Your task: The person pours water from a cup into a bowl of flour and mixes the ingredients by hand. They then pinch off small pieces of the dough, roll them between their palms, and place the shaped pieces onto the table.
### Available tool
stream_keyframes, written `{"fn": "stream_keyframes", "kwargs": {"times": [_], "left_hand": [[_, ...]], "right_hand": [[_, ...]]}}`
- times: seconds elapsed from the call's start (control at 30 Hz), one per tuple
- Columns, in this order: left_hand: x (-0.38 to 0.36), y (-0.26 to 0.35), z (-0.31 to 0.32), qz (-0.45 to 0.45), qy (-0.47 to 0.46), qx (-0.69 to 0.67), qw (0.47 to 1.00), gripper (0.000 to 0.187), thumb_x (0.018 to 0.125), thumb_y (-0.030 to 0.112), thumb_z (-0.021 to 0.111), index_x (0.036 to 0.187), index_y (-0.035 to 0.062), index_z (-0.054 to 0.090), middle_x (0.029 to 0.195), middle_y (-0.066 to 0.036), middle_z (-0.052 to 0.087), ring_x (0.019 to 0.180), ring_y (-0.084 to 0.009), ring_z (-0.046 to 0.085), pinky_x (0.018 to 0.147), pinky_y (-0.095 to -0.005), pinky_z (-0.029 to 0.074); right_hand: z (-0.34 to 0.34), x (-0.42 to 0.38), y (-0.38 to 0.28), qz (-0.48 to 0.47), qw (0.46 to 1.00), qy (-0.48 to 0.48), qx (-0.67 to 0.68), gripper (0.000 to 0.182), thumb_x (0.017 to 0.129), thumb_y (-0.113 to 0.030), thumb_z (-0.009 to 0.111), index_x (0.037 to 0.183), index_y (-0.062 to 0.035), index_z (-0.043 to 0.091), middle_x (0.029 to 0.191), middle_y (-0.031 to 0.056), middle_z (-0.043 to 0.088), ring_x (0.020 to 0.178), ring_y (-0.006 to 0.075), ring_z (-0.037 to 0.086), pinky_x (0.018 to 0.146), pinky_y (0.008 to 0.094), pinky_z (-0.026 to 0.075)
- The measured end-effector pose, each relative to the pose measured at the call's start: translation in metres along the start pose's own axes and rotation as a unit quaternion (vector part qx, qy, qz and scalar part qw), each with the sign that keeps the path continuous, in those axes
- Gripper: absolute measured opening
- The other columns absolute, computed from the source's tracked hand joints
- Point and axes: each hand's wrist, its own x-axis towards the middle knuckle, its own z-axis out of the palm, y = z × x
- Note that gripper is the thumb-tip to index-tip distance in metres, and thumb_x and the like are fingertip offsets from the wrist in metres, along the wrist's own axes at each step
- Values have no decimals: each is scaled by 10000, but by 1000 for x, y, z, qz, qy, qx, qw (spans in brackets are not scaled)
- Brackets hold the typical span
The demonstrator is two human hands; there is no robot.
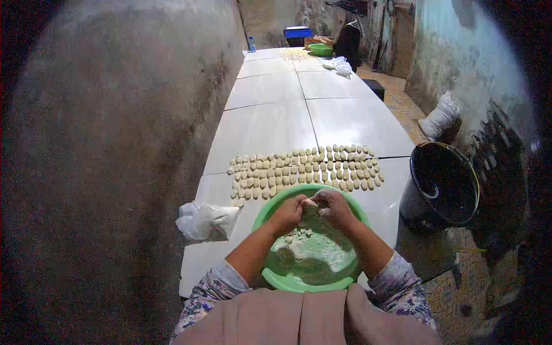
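Over the far half of a green basin (363,217), my left hand (290,214) and my right hand (336,209) come together. Both are closed, with fingers pinched at a small pale piece of dough (309,203) between them. White powder like flour (307,244) and small crumbs lie in the bottom of the basin. Some white powder also clings to my right fingers. Just beyond the rim, several rows of small oval dough pieces (305,168) are laid out on the white tiled table (264,123).
A plastic bag of white powder (210,221) lies left of the basin. At the right edge stands a black bucket (440,184). A white sack (441,117) leans by the wall. At the far end are another green basin (321,50), a blue crate (298,33) and a person (348,45).
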Motion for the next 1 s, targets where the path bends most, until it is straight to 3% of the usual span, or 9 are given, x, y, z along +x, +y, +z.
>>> {"fn": "stream_keyframes", "kwargs": {"times": [0.1,0.2,0.3,0.5,0.67,0.77,0.8,0.9,1.0], "left_hand": [[1,11,-2,-123,-11,-4,992,297,946,257,356,881,-2,485,733,-162,511,663,-278,477,659,-381,399],[1,-1,6,-56,21,30,998,311,947,271,350,874,2,488,734,-161,512,649,-286,476,651,-386,403],[1,3,6,-45,-28,28,998,327,948,287,341,892,3,494,711,-164,508,632,-292,478,636,-393,406],[1,0,11,-36,-27,-65,997,395,958,346,302,910,12,507,645,-85,488,570,-195,452,566,-325,392],[-1,8,5,-85,-41,-102,990,415,960,380,302,890,17,489,644,-38,457,573,-156,430,550,-305,374],[-2,13,4,-66,1,-80,995,414,958,396,314,867,24,472,646,-32,440,577,-149,424,550,-300,376],[-1,9,7,-66,1,-80,995,414,958,396,314,867,24,472,646,-32,440,577,-149,424,550,-300,376],[0,1,13,-10,24,-118,993,402,960,388,320,844,30,461,647,-28,423,576,-144,416,559,-296,377],[-1,17,4,31,-34,-39,998,388,965,364,313,848,28,468,647,-32,443,574,-148,420,563,-303,380]], "right_hand": [[0,2,-12,40,999,17,25,258,815,-242,609,868,11,618,735,131,600,668,202,567,663,329,465],[-2,6,-5,148,984,63,71,302,920,-280,483,919,-2,601,815,72,599,761,139,552,721,293,450],[7,7,11,170,979,-88,-75,523,936,-466,339,1032,-6,567,931,110,605,866,177,538,793,311,423],[8,-1,3,-33,999,-41,14,440,925,-393,390,1062,-26,589,1000,126,627,887,230,593,810,357,441],[3,4,-15,271,949,-29,161,472,919,-456,381,940,-34,593,831,85,585,680,189,504,666,349,436],[3,9,15,116,989,-61,70,564,917,-529,307,893,-31,569,802,98,573,685,203,504,678,359,430],[1,11,21,282,952,-78,91,565,924,-502,303,956,-10,579,855,143,590,750,231,545,750,383,436],[9,5,26,86,986,-90,110,473,930,-450,393,1003,-16,567,927,58,587,807,130,528,756,286,435],[4,-1,1,73,987,-88,114,412,940,-384,407,1004,-10,569,943,49,588,819,131,523,776,282,422]]}}
